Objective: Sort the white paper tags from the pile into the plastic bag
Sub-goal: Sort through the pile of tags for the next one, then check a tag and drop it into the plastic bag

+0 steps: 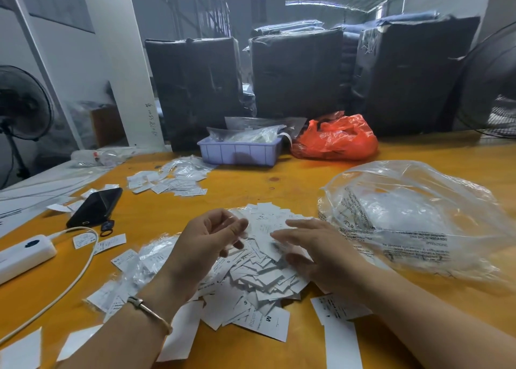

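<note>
Far left there's my power strip point(23, 252) with its white cable point(69, 279) looping along the near edge, and my phone point(95, 208) lying face up just past it, parked out of the sorting zone, I guess. My left hand point(208, 241) is raised over the pile of white paper tags point(259, 273), fingers curled in toward the thumb like I'm pinching something thin, but honestly it's too blurry to tell if there's a tag in there or not. My right hand point(310, 252) is flat on the right side of the pile, fingers straight and spread, grasping nothing, probably just holding tags down or fanning them out so I can pick singles. The clear plastic bag point(413, 217) sits just right of the pile, puffed up and right beside my right hand, so dropping tags in should be a short reach. Looks like it's got some in it already, and the pile's still big, so lots left.

It's all on an orange-yellow table point(279, 181), with a second smaller heap of tags point(170, 181) further back, then a lilac tray point(240, 150) and an orange bag point(335, 138). Behind those are big black wrapped bundles point(296, 72); warehouse-looking room, and there's a fan point(19, 103) far left.
</note>
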A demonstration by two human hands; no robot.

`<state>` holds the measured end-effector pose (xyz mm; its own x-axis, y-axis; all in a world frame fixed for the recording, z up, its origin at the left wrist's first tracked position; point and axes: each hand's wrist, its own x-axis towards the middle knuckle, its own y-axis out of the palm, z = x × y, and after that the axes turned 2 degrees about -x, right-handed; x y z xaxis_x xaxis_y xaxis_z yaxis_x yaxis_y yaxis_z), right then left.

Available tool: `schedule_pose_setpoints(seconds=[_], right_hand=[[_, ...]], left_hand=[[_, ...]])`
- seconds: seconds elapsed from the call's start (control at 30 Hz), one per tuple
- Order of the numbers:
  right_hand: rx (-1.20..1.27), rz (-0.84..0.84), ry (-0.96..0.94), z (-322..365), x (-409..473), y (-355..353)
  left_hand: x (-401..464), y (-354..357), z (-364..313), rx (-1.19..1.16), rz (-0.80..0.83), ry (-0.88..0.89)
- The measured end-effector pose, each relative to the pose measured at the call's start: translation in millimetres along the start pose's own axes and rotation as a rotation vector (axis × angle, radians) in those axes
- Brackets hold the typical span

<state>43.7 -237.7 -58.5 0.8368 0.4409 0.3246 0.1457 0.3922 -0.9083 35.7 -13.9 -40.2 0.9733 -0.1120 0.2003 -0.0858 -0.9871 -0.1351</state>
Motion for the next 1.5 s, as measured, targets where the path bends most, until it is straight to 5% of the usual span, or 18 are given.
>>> schedule_pose_setpoints(seconds=[0.13,0.4,0.73,1.07,1.5], right_hand=[[-0.08,-0.111,-0.105,-2.8,2.4,2.5],[0.241,-0.314,-0.036,1.8,-0.2,-1.7],[1.022,-0.422,0.206,3.6,-4.7,-21.5],[1.041,-0.333,0.231,7.3,-5.1,-28.2],[0.91,-0.557,0.008,31.9,-12.6,-43.9]], left_hand=[[-0.5,0.6,0.2,-0.066,0.024,-0.063],[-0.1,-1.4,1.6,0.067,-0.102,-0.045],[-2.7,1.0,-1.4,0.089,-0.051,0.001],[-4.1,-0.4,-1.2,0.048,0.035,0.071],[-10.0,7.2,-5.0,0.105,0.193,0.13]])
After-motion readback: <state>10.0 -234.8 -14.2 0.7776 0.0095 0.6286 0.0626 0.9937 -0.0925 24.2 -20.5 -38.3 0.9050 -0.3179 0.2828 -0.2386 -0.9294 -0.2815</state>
